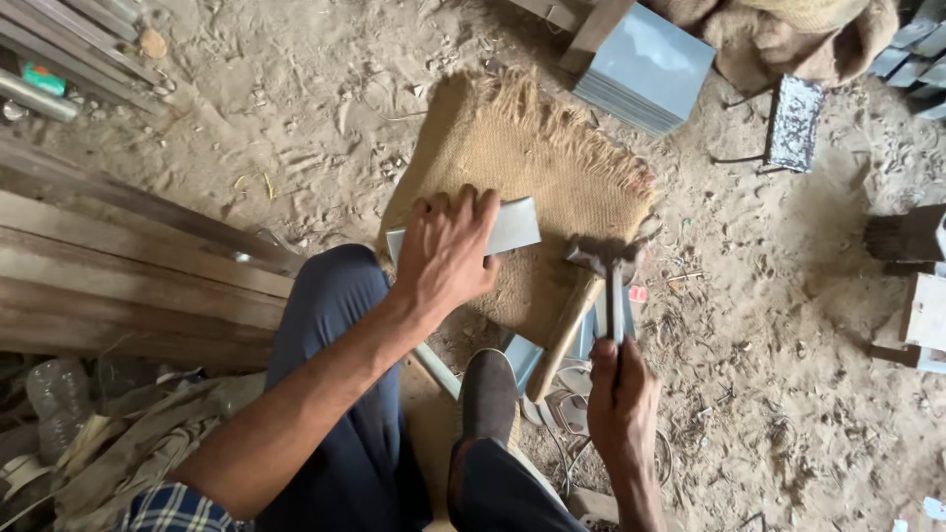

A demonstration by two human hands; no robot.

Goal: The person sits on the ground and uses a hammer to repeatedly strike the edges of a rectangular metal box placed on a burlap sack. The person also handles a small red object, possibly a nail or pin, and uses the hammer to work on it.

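On the burlap mat (532, 177) spread over the sandy floor, the head view shows the left hand (445, 251) lying palm-down on a grey metal sheet piece (514, 226), fingers close together and curled over its far edge, pinning it flat. The right hand (621, 394) has its fingers wrapped shut around a thin metal tool (616, 296) held upright-on toward the mat, right beside a wooden-handled hammer (581, 296) whose head rests near the mat's edge; whether the hand also grips the hammer handle I cannot tell. To do this well, I judge the sheet should stay pressed flat and the left fingers kept clear of the tool's tip. Counted: one mat, one sheet under hand, one hammer, one stack of grey sheets (645, 67) beyond the mat, several wooden planks (128, 286) at the left.
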